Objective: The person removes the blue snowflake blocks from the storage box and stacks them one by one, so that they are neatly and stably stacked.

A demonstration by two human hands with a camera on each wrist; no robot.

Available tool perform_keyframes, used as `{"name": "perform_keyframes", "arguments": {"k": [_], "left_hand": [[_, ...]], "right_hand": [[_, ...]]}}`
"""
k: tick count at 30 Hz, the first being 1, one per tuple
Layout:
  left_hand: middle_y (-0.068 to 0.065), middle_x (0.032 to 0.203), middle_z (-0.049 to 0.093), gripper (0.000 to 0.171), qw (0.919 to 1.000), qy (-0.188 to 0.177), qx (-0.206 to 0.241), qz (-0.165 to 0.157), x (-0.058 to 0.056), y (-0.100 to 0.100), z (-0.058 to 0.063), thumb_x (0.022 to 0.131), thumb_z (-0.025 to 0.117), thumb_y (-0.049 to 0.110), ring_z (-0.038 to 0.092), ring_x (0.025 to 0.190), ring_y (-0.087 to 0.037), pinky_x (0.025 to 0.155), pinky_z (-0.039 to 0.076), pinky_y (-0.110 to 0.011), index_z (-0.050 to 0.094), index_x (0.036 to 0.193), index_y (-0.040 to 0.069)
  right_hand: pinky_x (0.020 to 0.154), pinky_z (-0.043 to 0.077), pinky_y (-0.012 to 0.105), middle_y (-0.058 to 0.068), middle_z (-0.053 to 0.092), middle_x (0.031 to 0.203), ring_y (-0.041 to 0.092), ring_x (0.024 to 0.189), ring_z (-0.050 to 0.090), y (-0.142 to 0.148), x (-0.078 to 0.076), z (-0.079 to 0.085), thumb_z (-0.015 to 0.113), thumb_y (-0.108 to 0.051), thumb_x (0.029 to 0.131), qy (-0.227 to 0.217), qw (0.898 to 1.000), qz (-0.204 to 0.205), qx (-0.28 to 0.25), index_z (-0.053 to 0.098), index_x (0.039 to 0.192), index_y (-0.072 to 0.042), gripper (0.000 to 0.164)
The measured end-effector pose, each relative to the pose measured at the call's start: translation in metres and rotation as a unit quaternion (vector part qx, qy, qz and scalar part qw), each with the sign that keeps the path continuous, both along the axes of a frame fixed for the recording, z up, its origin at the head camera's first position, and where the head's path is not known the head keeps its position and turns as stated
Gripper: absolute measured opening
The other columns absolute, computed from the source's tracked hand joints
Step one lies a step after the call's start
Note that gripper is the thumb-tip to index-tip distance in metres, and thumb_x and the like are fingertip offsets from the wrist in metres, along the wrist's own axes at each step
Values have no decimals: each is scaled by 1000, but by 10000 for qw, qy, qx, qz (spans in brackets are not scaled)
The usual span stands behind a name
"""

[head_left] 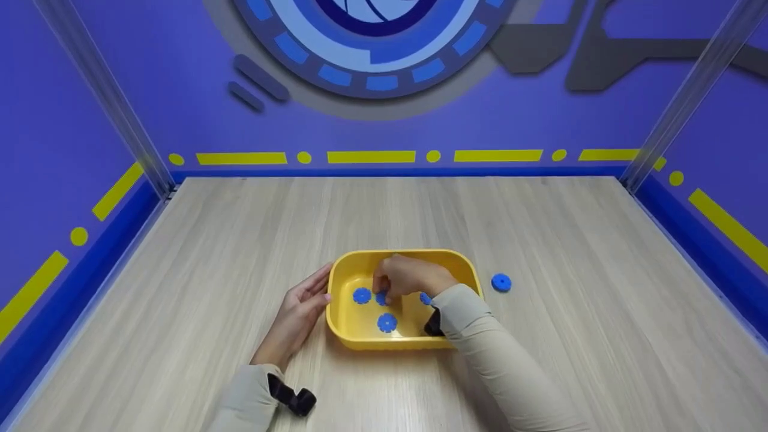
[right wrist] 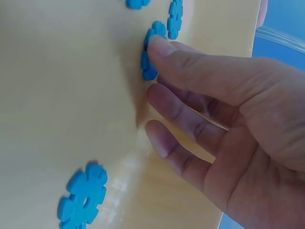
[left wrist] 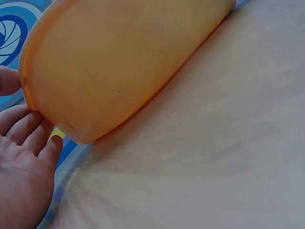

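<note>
A yellow plastic tub [head_left: 396, 344] stands on the table, with several blue notched discs on its floor. Inside it my right hand [head_left: 411, 276] reaches down and pinches one blue notched disc [right wrist: 149, 67] between thumb and fingers; the middle of that disc is partly covered. Its other fingers are loosely bent. Around it lie another disc [head_left: 362, 296] to the left, one [head_left: 387, 323] nearer me and one [head_left: 425, 298] partly behind my wrist. My left hand [head_left: 300, 309] rests against the tub's left end, fingers fairly straight along the outer wall and thumb at the rim.
One more blue disc [head_left: 501, 282] lies on the wooden table [head_left: 240, 240], just right of the tub. Blue-purple panels [head_left: 384, 135] with yellow marks enclose the back and sides. A black wrist camera [head_left: 294, 397] sits at my left cuff.
</note>
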State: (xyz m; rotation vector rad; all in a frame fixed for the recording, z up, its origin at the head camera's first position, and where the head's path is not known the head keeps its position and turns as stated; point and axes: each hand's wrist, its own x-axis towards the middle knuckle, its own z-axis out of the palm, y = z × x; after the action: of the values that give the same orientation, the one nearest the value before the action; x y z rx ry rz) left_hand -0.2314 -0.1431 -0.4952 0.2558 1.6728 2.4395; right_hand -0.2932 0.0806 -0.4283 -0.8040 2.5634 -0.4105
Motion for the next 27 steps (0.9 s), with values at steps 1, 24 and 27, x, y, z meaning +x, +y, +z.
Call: {"name": "perform_keyframes", "arguments": {"k": [1, 24, 27], "left_hand": [[-19, 156, 28, 64, 10000, 7, 9, -8, 0, 0, 0, 88, 52, -8, 26, 145, -28, 108, 41, -24, 29, 147, -6], [-17, 156, 30, 63, 9997, -60, -229, 109, 1, 1, 3, 89, 52, -7, 28, 145, -27, 110, 37, -26, 30, 148, -3], [-16, 156, 30, 62, 9996, -56, -236, 112, 1, 1, 2, 89, 52, -6, 28, 144, -27, 109, 39, -25, 31, 148, -2]], "right_hand": [[74, 53, 25, -4, 63, 83, 10, 75, 53, 0, 0, 0, 75, -6, 80, -25, 10000, -3, 5, 72, 94, -11, 16], [66, 48, 24, -4, 62, 80, 12, 71, 51, 16, 0, 19, 72, -8, 84, -187, 9998, 77, -13, 68, 87, -14, 8], [66, 48, 25, -2, 62, 81, 12, 71, 51, 19, 0, 23, 71, -6, 84, -212, 9996, 132, -106, 68, 86, -12, 7]]}}
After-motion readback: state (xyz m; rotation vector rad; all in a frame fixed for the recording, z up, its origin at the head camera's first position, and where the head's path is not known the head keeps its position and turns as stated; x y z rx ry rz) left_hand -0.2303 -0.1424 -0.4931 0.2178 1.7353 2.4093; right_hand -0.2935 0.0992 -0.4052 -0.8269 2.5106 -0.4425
